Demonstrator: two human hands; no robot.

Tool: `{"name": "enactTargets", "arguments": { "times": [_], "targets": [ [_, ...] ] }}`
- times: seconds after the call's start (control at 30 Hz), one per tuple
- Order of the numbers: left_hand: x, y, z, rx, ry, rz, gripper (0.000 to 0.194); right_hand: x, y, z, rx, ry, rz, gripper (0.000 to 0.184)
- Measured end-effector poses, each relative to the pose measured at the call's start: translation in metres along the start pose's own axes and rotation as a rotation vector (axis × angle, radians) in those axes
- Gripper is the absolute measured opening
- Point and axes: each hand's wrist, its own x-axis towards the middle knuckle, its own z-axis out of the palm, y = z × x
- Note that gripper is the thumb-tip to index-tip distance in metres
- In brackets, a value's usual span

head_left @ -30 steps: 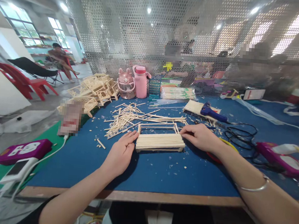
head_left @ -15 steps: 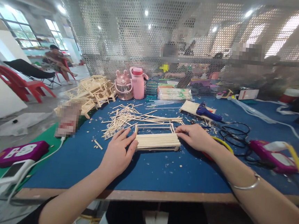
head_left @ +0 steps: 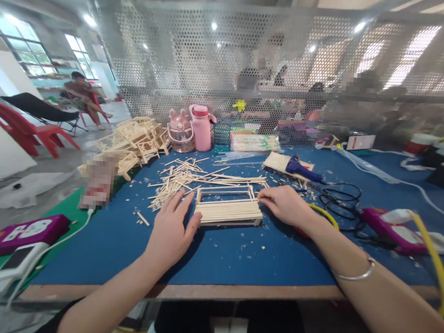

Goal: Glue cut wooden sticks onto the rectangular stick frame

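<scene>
A small bench-like model made of thin wooden sticks stands on the blue table, with a slatted seat and an open back frame. My left hand is at its left end, fingers spread and thumb against the corner. At the right end, my right hand is closed, thumb and fingertips pinched on the end of a thin wooden stick that lies across the model behind the slats. Loose wooden sticks are heaped just behind the model.
Finished stick models are piled at the left. Behind stand a pink bottle, a clear pink cup and packaged sticks. A blue glue gun rests on a stick panel. Cords and a purple power strip lie right.
The whole view has shifted slightly. My left fingers are a little more spread beside the model. My right hand stays pinched at its right end.
</scene>
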Motion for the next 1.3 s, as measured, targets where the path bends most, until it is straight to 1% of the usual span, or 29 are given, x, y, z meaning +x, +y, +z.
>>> {"name": "enactTargets", "arguments": {
  "times": [0.07,0.13,0.2,0.23,0.27,0.33,0.4,0.43,0.5,0.53,0.6,0.73,0.9,0.97,1.03,1.07,1.1,1.17,1.2,1.23,1.27,1.3],
  "targets": [
    [0.001,0.003,-0.005,-0.015,0.062,-0.010,0.055,0.000,0.005,-0.004,-0.025,0.063,0.020,0.020],
    [0.009,0.012,-0.014,-0.006,0.160,0.032,0.059,0.000,0.009,-0.008,-0.062,0.172,0.069,0.020],
    [0.026,0.030,-0.023,0.025,0.240,0.132,0.053,0.000,0.009,-0.010,-0.116,0.278,0.088,0.020],
    [0.036,0.042,-0.025,0.045,0.254,0.204,0.044,0.000,0.008,-0.010,-0.147,0.315,0.071,0.020],
    [0.047,0.055,-0.026,0.072,0.226,0.277,0.036,0.000,0.005,-0.010,-0.178,0.338,0.034,0.021],
    [0.067,0.079,-0.022,0.099,0.147,0.389,0.031,0.001,-0.002,-0.008,-0.235,0.361,-0.058,0.023],
    [0.080,0.097,-0.011,0.085,0.041,0.432,0.028,0.000,-0.010,-0.006,-0.276,0.368,-0.134,0.023],
    [0.083,0.102,-0.006,0.069,-0.021,0.433,0.027,-0.001,-0.014,-0.005,-0.288,0.374,-0.162,0.023],
    [0.085,0.105,0.003,0.029,-0.097,0.407,0.027,-0.002,-0.019,-0.003,-0.300,0.392,-0.202,0.024],
    [0.083,0.104,0.006,0.015,-0.107,0.389,0.028,-0.003,-0.021,-0.003,-0.299,0.407,-0.219,0.025],
    [0.079,0.099,0.008,0.000,-0.093,0.367,0.029,-0.004,-0.025,-0.002,-0.288,0.443,-0.253,0.026],
    [0.073,0.091,0.009,-0.039,-0.082,0.381,0.030,-0.005,-0.028,0.000,-0.312,0.490,-0.307,0.026],
    [0.071,0.087,0.010,-0.093,-0.072,0.390,0.027,-0.004,-0.031,0.006,-0.325,0.563,-0.369,0.022],
    [0.070,0.085,0.009,-0.100,-0.072,0.393,0.027,-0.003,-0.032,0.007,-0.305,0.570,-0.393,0.022],
    [0.069,0.083,0.006,-0.079,-0.066,0.366,0.028,-0.001,-0.031,0.003,-0.246,0.529,-0.372,0.020],
    [0.070,0.082,0.005,-0.064,-0.057,0.341,0.028,-0.001,-0.029,-0.001,-0.207,0.508,-0.319,0.017],
    [0.070,0.080,0.003,-0.055,-0.040,0.314,0.029,-0.001,-0.025,-0.007,-0.173,0.475,-0.231,0.017],
    [0.072,0.076,0.001,-0.064,0.009,0.266,0.028,-0.004,-0.012,-0.020,-0.135,0.345,0.016,0.029],
    [0.073,0.074,0.000,-0.079,0.033,0.250,0.027,-0.007,-0.004,-0.026,-0.136,0.195,0.138,0.033],
    [0.073,0.073,-0.001,-0.099,0.055,0.239,0.027,-0.010,0.004,-0.030,-0.127,0.009,0.233,0.036],
    [0.074,0.072,-0.001,-0.121,0.075,0.234,0.026,-0.013,0.011,-0.033,-0.086,-0.185,0.300,0.036],
    [0.074,0.071,0.000,-0.141,0.092,0.233,0.025,-0.016,0.016,-0.034,-0.054,-0.336,0.339,0.034]
  ]
}}
